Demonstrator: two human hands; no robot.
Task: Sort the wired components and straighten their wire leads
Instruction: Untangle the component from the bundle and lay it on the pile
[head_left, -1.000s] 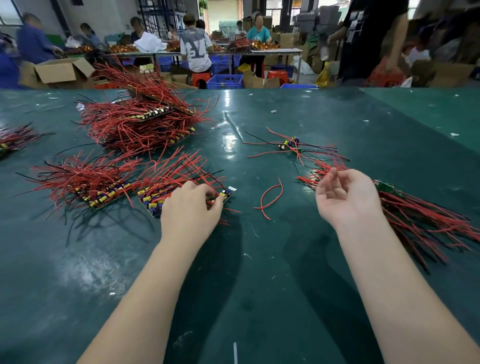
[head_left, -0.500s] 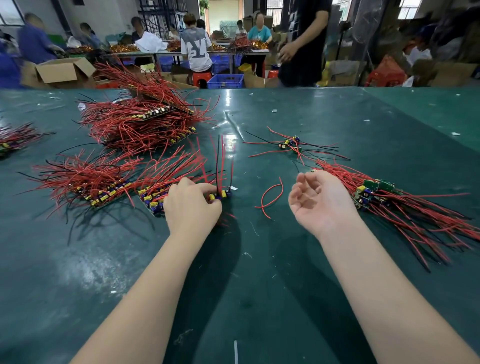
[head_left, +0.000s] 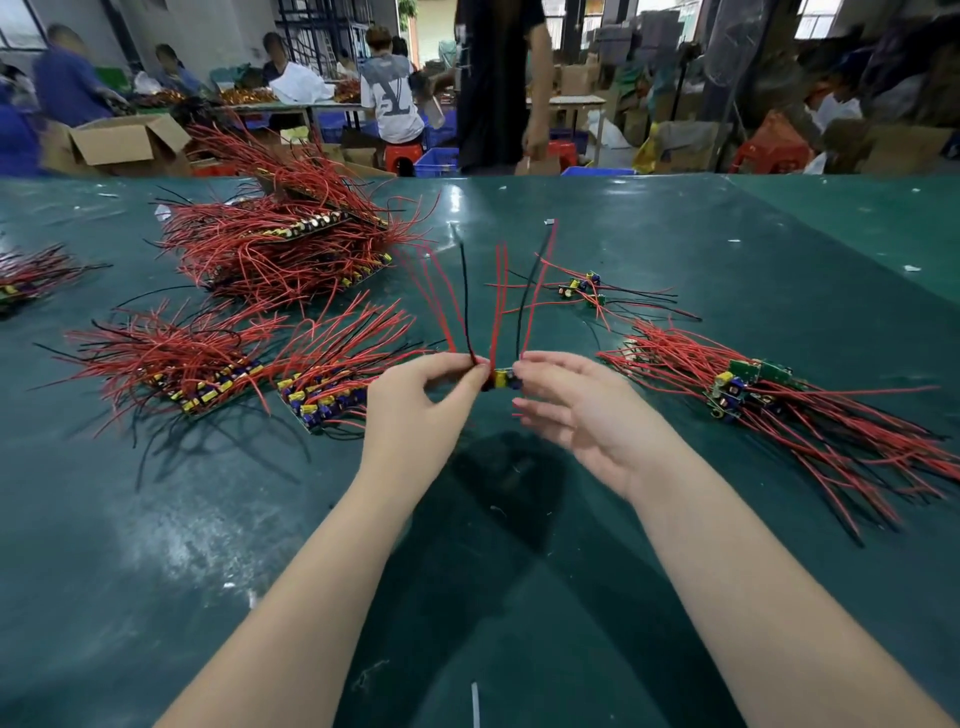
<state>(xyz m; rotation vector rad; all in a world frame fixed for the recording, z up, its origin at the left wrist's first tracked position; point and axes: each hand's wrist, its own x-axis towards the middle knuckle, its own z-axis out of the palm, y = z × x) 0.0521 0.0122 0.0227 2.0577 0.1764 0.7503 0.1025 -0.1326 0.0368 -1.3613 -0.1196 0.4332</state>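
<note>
Both hands are holding a small yellow-and-blue component (head_left: 503, 378) above the green table (head_left: 675, 249), its red and black leads (head_left: 498, 296) fanning upward; left hand (head_left: 415, 410) is pinching the lead bases, right hand (head_left: 576, 410) fingertips are touching it, fingers loosely spread.

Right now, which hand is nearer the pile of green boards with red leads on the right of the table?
Right. The right hand sits just left of that pile, fingers at the held component. The left hand pinches the component's leads farther left.
</note>
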